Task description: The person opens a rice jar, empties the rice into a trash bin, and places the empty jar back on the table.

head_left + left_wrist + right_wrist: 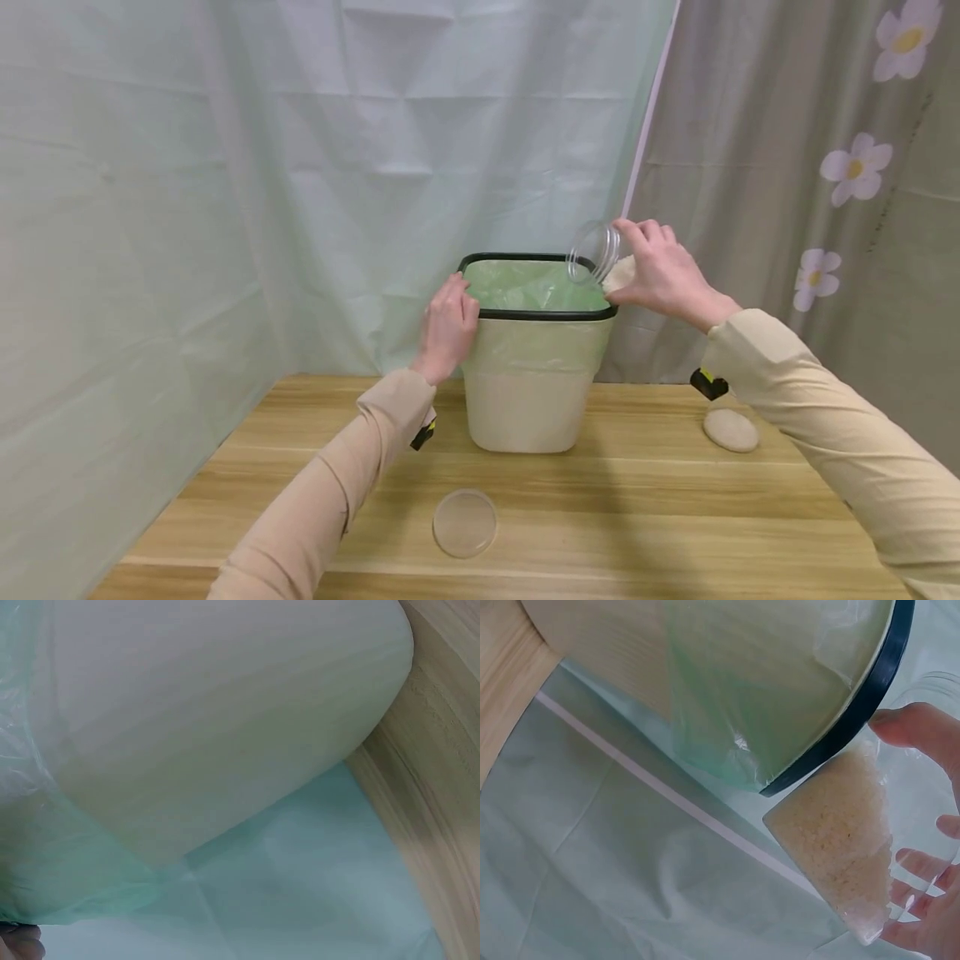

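A cream trash bin [528, 400] with a black rim ring [547, 316] and a pale green liner bag [517, 287] stands upright on the table. My left hand [447, 325] grips the rim at its left side; only fingertips [21, 943] show in the left wrist view. With my right hand [660, 271] I hold a clear jar [592, 252], tipped on its side, its mouth over the bin's right rim. Pale grains that look like rice [832, 836] lie in the jar's base end. In the right wrist view, thumb and fingers wrap the jar.
A clear round lid [465, 523] lies on the wooden table [637, 517] in front of the bin. Farther right sits a beige round disc [731, 430]. Pale curtains [420, 125] hang close behind the bin, with a flowered grey curtain [750, 167] at right.
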Tool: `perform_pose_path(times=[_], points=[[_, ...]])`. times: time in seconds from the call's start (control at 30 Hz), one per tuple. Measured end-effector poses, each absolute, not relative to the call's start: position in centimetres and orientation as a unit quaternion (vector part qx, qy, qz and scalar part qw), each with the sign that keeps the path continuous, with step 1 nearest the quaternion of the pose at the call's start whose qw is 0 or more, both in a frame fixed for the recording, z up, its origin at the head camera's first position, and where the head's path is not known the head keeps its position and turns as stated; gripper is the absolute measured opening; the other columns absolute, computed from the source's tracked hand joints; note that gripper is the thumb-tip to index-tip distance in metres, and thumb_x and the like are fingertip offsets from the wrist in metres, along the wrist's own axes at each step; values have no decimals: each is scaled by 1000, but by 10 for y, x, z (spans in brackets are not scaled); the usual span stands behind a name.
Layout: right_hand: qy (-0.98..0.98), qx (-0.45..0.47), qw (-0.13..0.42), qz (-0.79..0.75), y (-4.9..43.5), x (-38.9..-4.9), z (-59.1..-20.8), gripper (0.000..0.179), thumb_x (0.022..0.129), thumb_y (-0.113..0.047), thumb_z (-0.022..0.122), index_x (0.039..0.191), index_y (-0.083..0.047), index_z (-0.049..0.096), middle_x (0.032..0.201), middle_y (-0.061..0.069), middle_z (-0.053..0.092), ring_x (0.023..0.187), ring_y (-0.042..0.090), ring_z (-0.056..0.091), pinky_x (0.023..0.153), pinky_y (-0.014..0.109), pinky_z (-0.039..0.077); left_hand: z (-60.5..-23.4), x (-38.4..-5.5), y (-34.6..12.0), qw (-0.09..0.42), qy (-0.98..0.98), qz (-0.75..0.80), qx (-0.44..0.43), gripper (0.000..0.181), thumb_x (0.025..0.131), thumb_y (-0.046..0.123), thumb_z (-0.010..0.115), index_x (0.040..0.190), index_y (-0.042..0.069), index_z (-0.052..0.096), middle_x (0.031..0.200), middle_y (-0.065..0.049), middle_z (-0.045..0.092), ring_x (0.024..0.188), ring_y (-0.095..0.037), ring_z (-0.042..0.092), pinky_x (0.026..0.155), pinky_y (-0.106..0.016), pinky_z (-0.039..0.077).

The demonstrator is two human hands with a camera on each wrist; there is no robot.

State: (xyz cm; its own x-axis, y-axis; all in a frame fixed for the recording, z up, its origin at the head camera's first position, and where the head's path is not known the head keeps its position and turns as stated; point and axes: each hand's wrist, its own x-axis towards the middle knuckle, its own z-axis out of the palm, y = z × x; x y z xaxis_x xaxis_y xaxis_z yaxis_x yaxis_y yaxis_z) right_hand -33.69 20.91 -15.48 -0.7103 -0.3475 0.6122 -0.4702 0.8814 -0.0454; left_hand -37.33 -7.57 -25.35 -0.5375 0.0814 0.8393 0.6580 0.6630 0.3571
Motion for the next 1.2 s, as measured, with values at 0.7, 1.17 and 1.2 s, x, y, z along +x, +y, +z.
perform_pose_path(times=[0.7,1.17,1.2], points=[[-920,240,298,79,203,-344,-154,88,57,-18,78,132,-7,34,113,25,40,98,43,39,75,56,37,-247,-371,-84,395,-847,-285,-213,38,85,12,34,102,-9,62,120,-19,53,113,-30,46,93,-38,35],[-909,275,312,32,196,-349,-147,87,55,-11,79,131,-6,38,115,26,41,103,45,37,86,56,32,-242,-371,-82,383,-855,-270,-222,42,86,14,31,105,-10,60,121,-20,52,116,-29,43,95,-36,33],[-907,278,316,29,196,-350,-147,86,55,-10,79,130,-6,39,115,26,41,103,45,38,86,56,32,-243,-371,-82,382,-856,-269,-222,42,86,13,32,106,-10,60,121,-20,52,116,-29,43,95,-37,33]])
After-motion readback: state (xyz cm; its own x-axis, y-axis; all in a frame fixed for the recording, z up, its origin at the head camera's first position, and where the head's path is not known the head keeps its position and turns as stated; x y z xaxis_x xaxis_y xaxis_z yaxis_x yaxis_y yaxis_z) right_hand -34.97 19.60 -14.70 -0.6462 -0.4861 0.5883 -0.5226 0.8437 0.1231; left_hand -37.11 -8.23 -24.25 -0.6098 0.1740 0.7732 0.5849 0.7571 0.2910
